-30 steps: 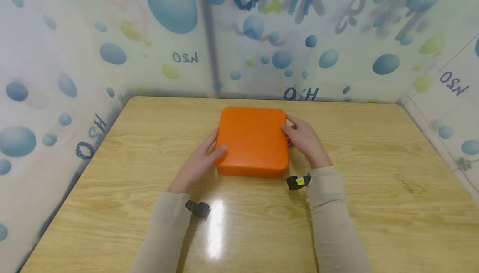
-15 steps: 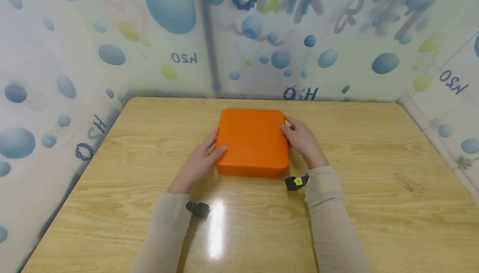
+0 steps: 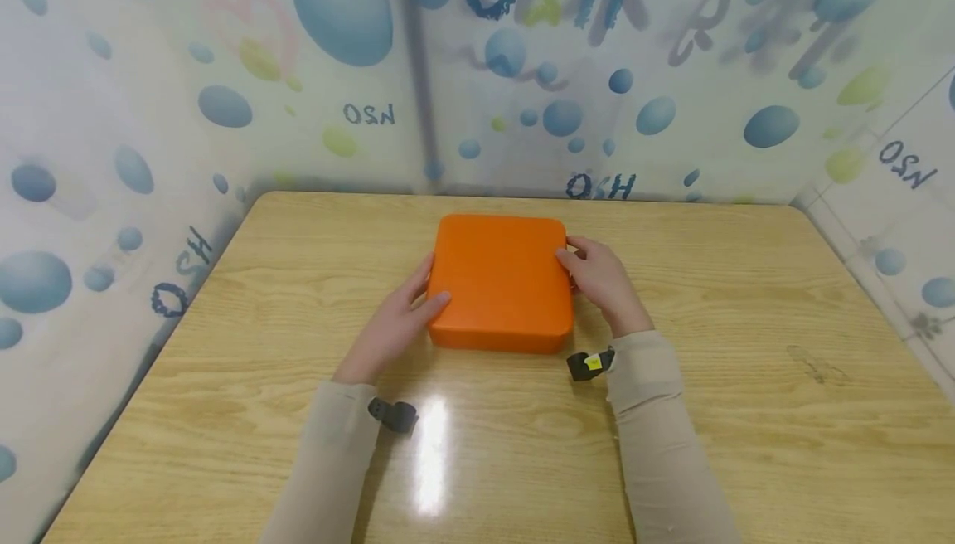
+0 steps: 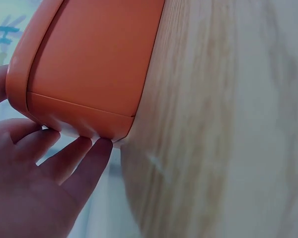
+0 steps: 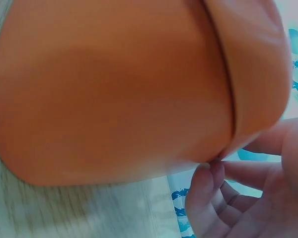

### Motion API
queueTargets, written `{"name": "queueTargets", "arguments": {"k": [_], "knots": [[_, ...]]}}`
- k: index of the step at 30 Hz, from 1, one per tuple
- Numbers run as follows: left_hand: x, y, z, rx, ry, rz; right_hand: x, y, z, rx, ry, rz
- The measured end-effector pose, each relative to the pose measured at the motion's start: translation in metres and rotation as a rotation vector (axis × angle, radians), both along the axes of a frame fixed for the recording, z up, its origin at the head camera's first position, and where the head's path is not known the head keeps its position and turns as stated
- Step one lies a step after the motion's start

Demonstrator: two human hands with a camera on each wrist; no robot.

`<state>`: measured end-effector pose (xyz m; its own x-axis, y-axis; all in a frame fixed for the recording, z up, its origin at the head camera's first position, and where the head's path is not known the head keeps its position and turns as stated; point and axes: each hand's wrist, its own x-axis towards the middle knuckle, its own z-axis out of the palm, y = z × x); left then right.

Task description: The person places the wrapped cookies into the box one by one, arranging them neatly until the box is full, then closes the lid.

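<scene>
An orange square box with rounded corners lies on the wooden table, its lid on top. A dark seam runs round its side in both wrist views. At its left side my left hand holds it: the thumb lies over the top edge and the spread fingers touch the side wall. My right hand grips the right edge, thumb on the lid. In the right wrist view, bent fingertips meet right at the seam below the lid's rim; what they pinch there is hidden.
The light wooden table reaches back to a wall painted with blue and green drops. A dark wrist camera sits at the left cuff, another camera at the right. A faint mark shows on the tabletop at right.
The box's right edge and my right hand have shifted very slightly left. My left hand keeps its place and hold.
</scene>
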<state>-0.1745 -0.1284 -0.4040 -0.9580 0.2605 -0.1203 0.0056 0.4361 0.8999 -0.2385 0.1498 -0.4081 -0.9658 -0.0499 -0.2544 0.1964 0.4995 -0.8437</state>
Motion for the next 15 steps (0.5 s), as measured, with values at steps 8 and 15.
{"name": "queueTargets", "arguments": {"k": [8, 15], "knots": [[-0.001, 0.000, -0.001, 0.003, -0.022, 0.006, 0.000, 0.000, 0.000, -0.007, -0.007, -0.008], [-0.010, -0.005, -0.019, 0.021, -0.025, 0.021, -0.001, 0.000, -0.002, -0.017, -0.017, -0.005]]}}
